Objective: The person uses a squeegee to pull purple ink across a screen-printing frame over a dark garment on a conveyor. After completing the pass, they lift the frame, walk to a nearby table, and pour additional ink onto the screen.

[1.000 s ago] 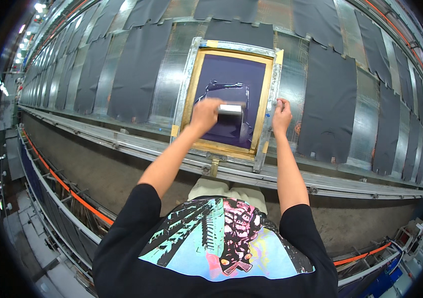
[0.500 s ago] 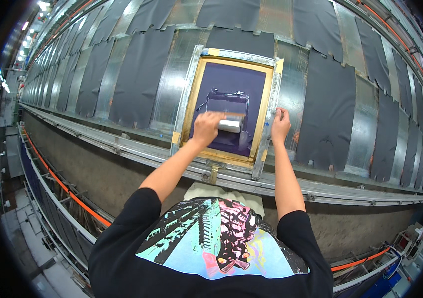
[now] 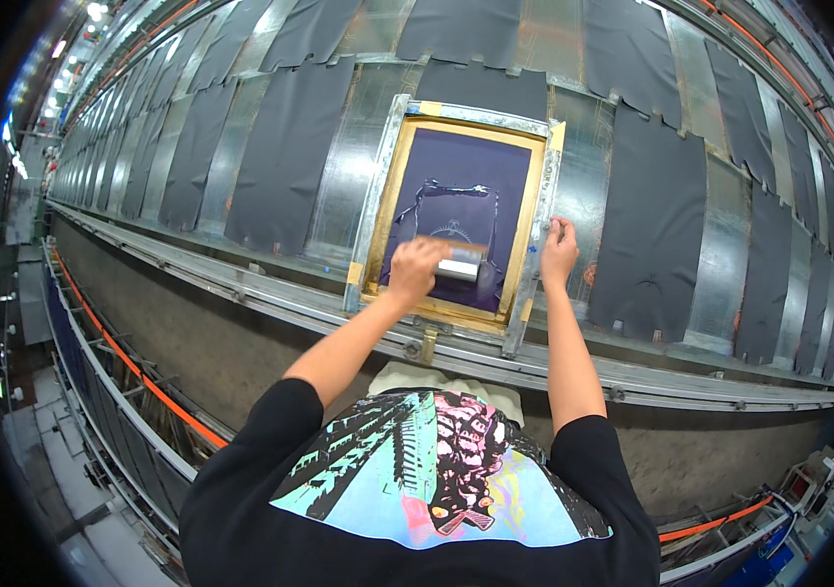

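In my left hand [image 3: 415, 262] is a short squeegee [image 3: 461, 265] with a metal body, its fingers closed around it over the dark purple screen mesh [image 3: 461, 157]. The mesh sits in a yellow inner frame [image 3: 537, 174] inside a silver metal outer frame [image 3: 383, 157] with yellow tape patches. Dark glossy ink [image 3: 480, 189] edges a rough rectangle on the mesh, with a faint pale design inside. My right hand [image 3: 560, 252] is closed, fingertips pinched at the outer frame's right edge.
A long metal table [image 3: 575, 166] carries rows of dark grey fabric panels [image 3: 648, 245]. A metal rail [image 3: 270, 298] runs along its near edge. Across the grey aisle floor [image 3: 192, 338], railings with orange strips [image 3: 128, 352] stand at lower left and right.
My left hand and the squeegee have moved down toward the near end of the screen, uncovering the pale design. My right hand stays at the frame's edge.
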